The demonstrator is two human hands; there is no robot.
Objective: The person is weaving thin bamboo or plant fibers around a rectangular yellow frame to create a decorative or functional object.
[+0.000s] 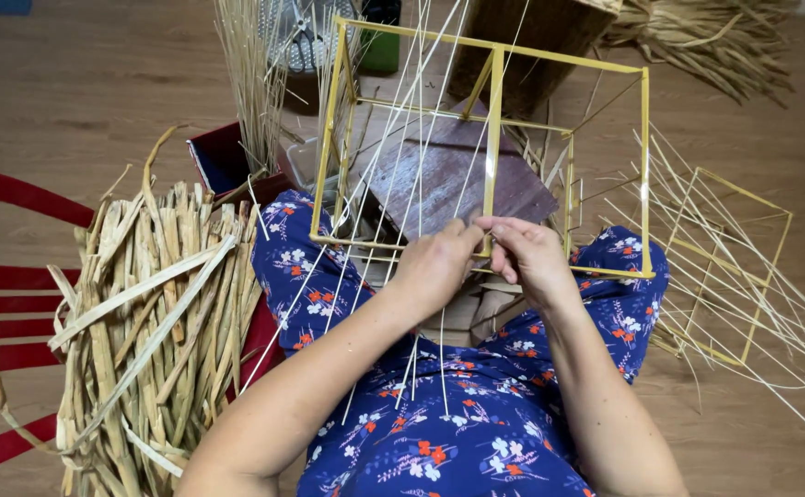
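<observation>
Hands meet at the near bar of the yellow frame (pixel 490 138) resting on the knees: left hand (pixel 434 267) and right hand (pixel 531 258) both pinch thin pale strips (pixel 393 156) there. Dried reeds (pixel 144 322) lie at nine o'clock. Pulled hard, a strip might snap or slip loose.

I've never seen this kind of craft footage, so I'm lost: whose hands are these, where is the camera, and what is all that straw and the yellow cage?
The single picture comes from a camera on the person's head, looking down at their lap. Their left hand and right hand pinch thin pale strands at the lower edge of a yellow box-shaped frame resting on their knees. A bundle of dried flat straw lies on a red chair at the left. A second frame lies on the wooden floor.
</observation>
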